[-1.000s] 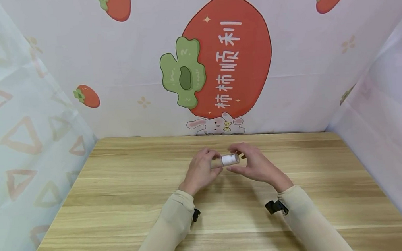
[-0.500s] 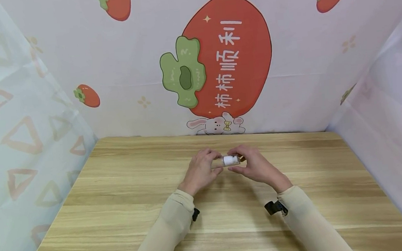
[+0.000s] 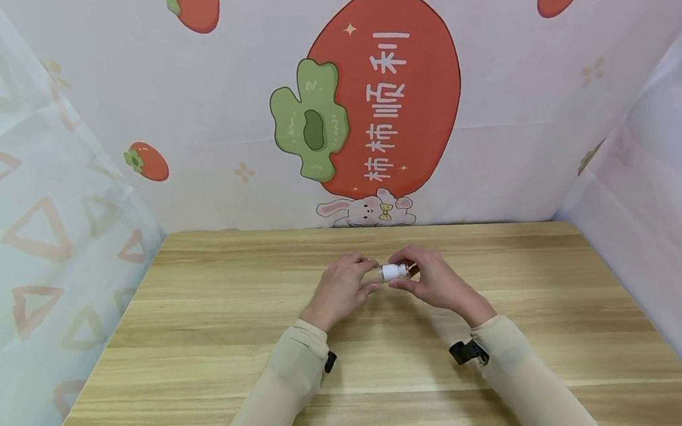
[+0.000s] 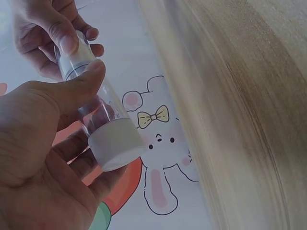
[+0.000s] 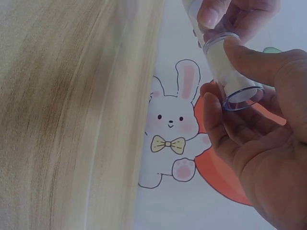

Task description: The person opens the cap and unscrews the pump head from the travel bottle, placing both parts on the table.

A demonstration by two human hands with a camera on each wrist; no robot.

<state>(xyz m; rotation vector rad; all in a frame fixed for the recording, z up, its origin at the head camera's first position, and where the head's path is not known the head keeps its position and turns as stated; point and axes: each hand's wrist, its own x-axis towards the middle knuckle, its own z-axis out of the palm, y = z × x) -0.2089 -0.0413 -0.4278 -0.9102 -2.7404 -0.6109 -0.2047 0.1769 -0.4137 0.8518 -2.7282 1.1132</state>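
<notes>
Nearest are the person's two cream-coloured fabric sleeves [image 3: 297, 372], reaching forward from the lower edge of the head view, with small black devices [image 3: 466, 352] at the wrists. They lie over the table [image 3: 176, 349], a flat surface of pale, yellowish-brown wood grain.

Beyond the cuffs, the two hands meet on a slim cylindrical bottle of clear plastic with white parts [image 3: 393, 272]. It is held lengthwise between them, over the far part of the table. The left hand [image 3: 341, 287] grips one end: its thumb lies across the clear tube and its fingers curl round from the other side, next to a round white base [image 4: 117, 144]. The right hand [image 3: 435, 279] pinches the opposite end, thumb on one side and fingers on the other, round a clear, rimmed plastic sleeve [image 5: 243, 98] with a white piece inside it. How firmly either hand presses cannot be told.

Farther back, behind the table's edge, hangs a pale printed cloth [image 3: 215, 102]. Low on it is a white cartoon rabbit with a yellow bow [image 3: 365, 212]; above that is a large orange-red fruit with a green leafy top and white lettering [image 3: 422, 97]. Smaller fruits of the same kind [image 3: 150, 161] are scattered around it.
</notes>
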